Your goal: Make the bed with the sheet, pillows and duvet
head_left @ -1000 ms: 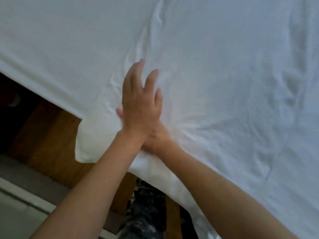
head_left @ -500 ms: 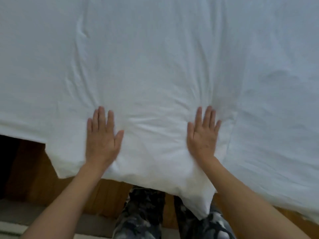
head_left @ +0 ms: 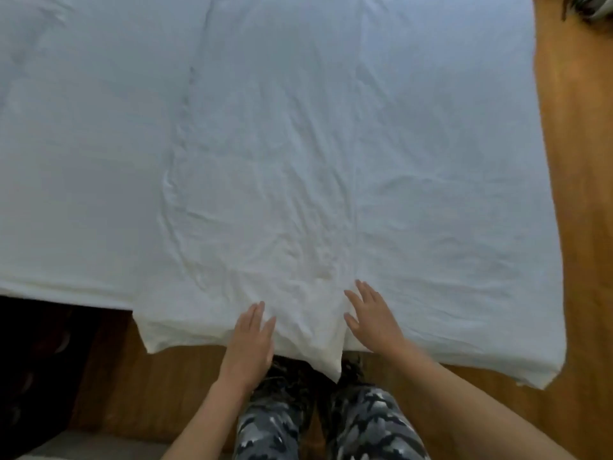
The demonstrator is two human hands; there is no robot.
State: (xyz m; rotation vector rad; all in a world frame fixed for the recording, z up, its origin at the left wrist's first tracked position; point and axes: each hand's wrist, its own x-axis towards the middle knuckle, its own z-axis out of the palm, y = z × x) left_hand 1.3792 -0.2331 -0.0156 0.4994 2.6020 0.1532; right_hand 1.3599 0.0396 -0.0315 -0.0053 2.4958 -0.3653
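Note:
A white duvet (head_left: 265, 144) lies spread over the bed and fills most of the view, creased through its middle. Its near edge hangs over the bed's side, with a folded corner drooping between my hands. My left hand (head_left: 250, 340) lies flat on the near edge, fingers straight. My right hand (head_left: 371, 317) rests on the fabric just right of a long crease, fingers straight and slightly spread. Neither hand grips the cloth. No pillows are in view.
A wooden bed frame (head_left: 583, 194) shows along the right side and under the near edge (head_left: 149, 393). My legs in patterned grey trousers (head_left: 331, 423) stand against the bed. A dark gap (head_left: 39, 360) lies at lower left.
My hands went from overlapping on the fabric to spread wide, then drew closer together at the near edge. The view pulled back, showing more of the bed.

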